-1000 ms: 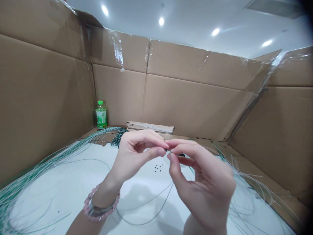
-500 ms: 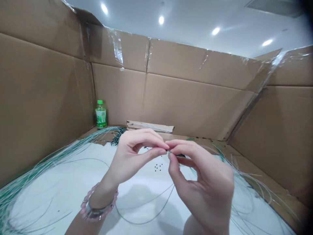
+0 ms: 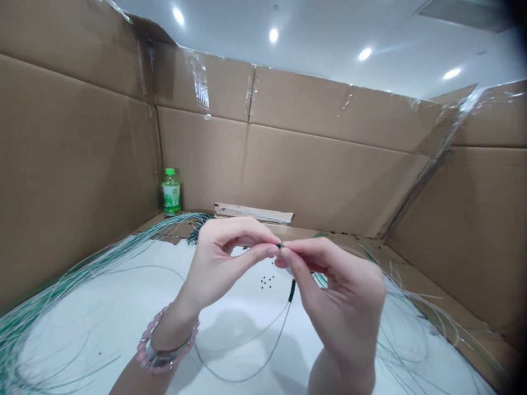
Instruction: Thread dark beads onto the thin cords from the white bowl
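Pinching thin wire [image 3: 281,329]

Left hand [image 3: 222,269] and right hand [image 3: 341,291] nearly closed, fingertips meeting on its dark green tip [image 3: 280,245]. Wire loops down below them, black sleeve [image 3: 292,291] beside right hand. Black specks [image 3: 267,282] on white surface [image 3: 102,329].

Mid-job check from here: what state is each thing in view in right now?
Left hand: fingertips pinched together on the wire's dark tip
Right hand: fingertips pinched on the same tip
Thin wire: hanging in a slack loop below the hands, black section near the top
Green-and-white strands: loose, fanned out
Small black beads: lying in a small cluster
Green-capped bottle: upright, capped
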Tool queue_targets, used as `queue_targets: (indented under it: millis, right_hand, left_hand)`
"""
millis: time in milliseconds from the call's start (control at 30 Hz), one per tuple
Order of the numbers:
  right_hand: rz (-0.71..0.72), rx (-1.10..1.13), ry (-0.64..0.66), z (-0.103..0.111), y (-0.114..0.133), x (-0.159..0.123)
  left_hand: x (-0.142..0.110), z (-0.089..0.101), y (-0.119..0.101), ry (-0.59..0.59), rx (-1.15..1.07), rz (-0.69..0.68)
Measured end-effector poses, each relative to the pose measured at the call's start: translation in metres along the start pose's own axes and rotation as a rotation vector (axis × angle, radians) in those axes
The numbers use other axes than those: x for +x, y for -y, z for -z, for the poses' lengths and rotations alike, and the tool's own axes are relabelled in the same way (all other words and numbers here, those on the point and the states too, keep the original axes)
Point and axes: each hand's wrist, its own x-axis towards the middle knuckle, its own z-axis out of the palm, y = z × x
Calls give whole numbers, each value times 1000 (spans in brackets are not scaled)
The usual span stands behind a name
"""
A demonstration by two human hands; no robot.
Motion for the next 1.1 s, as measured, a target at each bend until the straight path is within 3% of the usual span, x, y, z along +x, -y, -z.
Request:
queue_targets:
  millis: [133, 267, 433, 600, 1100]
  right_hand:
    - [1, 64, -22, -2, -1, 0]
    - [6, 121, -59, -4, 0, -1]
    - [23, -15, -95, -5, -1, -1]
    - [75, -72, -82, -4, 0, -1]
    - [57, -149, -52, -1, 1, -2]
  left_hand:
    - [0, 0, -2, 28, -43, 47]
    - [1, -4, -2, -43, -6, 46]
    - [-2, -4, -2, -114, 183, -41]
    - [-5, -4, -2, -87, 283, -143]
    - [-4, -4, -4, -62, 463, -316]
